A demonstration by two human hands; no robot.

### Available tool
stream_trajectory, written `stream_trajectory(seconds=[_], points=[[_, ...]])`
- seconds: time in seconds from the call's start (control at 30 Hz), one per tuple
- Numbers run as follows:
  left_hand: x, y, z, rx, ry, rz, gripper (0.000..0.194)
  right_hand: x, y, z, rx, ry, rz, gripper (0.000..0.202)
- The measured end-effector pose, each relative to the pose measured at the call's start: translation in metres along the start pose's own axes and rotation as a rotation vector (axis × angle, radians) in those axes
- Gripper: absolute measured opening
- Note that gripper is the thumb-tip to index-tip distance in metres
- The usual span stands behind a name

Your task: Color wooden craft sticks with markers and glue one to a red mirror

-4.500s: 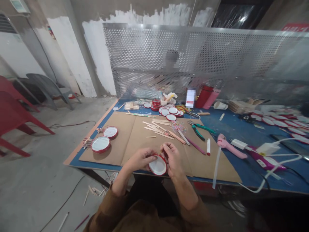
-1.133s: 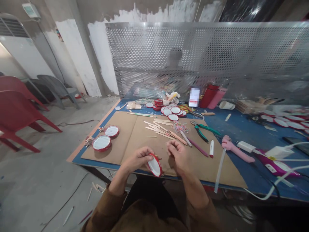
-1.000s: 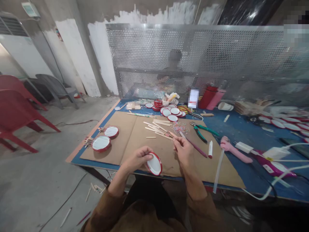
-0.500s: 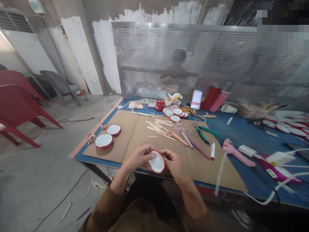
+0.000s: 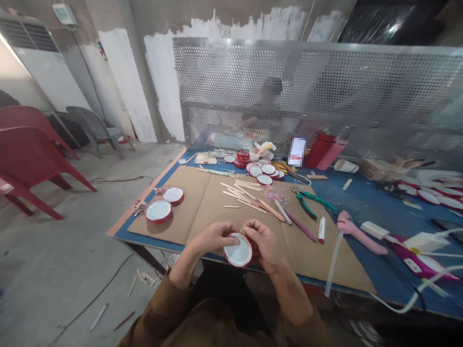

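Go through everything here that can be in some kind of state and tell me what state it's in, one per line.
Left hand: closed on the disc
Right hand: pinching the strand
Disc: held, white face showing
Strand: held at the disc's rim
Pliers: handles spread
Sticks: scattered
Phone: propped up, screen lit
Cup: on its side
Marker: lying down

No words, brands or numbers can be read. The white marker (image 5: 321, 230) on the cardboard (image 5: 300, 258) carries small dark print along its barrel, too small to make out. The phone (image 5: 297, 151) at the back of the desk (image 5: 334, 193) has a pixelated screen, and the wall box (image 5: 64, 14) at upper left shows no legible lettering.
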State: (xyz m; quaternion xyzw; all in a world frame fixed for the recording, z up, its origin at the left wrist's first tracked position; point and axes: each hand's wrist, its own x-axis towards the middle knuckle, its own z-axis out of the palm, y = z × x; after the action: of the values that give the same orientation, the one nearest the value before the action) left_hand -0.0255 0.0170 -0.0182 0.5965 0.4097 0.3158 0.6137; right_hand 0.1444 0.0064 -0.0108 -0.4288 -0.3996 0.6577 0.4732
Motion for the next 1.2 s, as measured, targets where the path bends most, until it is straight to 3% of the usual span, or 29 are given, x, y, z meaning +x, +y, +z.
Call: stream_trajectory(seconds=[0.1, 0.27, 0.4, 0.47, 0.7, 0.83, 0.97, 1.07, 1.2], points=[[0.004, 0.004, 0.003, 0.083, 0.02, 0.014, 0.027, -0.002, -0.007, -0.004, -0.127, 0.03, -0.065, 0.035], [0.005, 0.002, 0.007, 0.006, 0.077, 0.035, 0.037, -0.012, -0.01, -0.011, -0.491, 0.042, -0.41, 0.023], [0.003, -0.006, 0.011, -0.086, 0.207, 0.083, 0.039, -0.023, 0.006, -0.017, -0.803, 0.079, -0.714, 0.017], [0.003, -0.009, 0.013, -0.068, 0.292, 0.115, 0.036, -0.03, 0.018, -0.018, -0.854, 0.138, -0.78, 0.017], [0.004, -0.006, 0.019, 0.1, 0.43, 0.088, 0.014, -0.051, 0.051, 0.006, -1.001, 0.221, -0.575, 0.024], [0.007, -0.003, 0.019, 0.094, 0.525, 0.05, 0.007, -0.048, 0.056, 0.022, -1.105, 0.246, -0.516, 0.03], [0.009, -0.008, 0.019, 0.084, 0.583, 0.039, 0.009, -0.046, 0.054, 0.027, -1.014, 0.222, -0.464, 0.028], [0.008, -0.013, 0.019, -0.019, 0.558, 0.072, 0.007, -0.048, 0.053, 0.035, -0.882, 0.164, -0.38, 0.026], [0.005, -0.017, 0.019, -0.316, 0.571, 0.136, 0.014, -0.048, 0.056, 0.048, -0.731, 0.134, -0.303, 0.026]])
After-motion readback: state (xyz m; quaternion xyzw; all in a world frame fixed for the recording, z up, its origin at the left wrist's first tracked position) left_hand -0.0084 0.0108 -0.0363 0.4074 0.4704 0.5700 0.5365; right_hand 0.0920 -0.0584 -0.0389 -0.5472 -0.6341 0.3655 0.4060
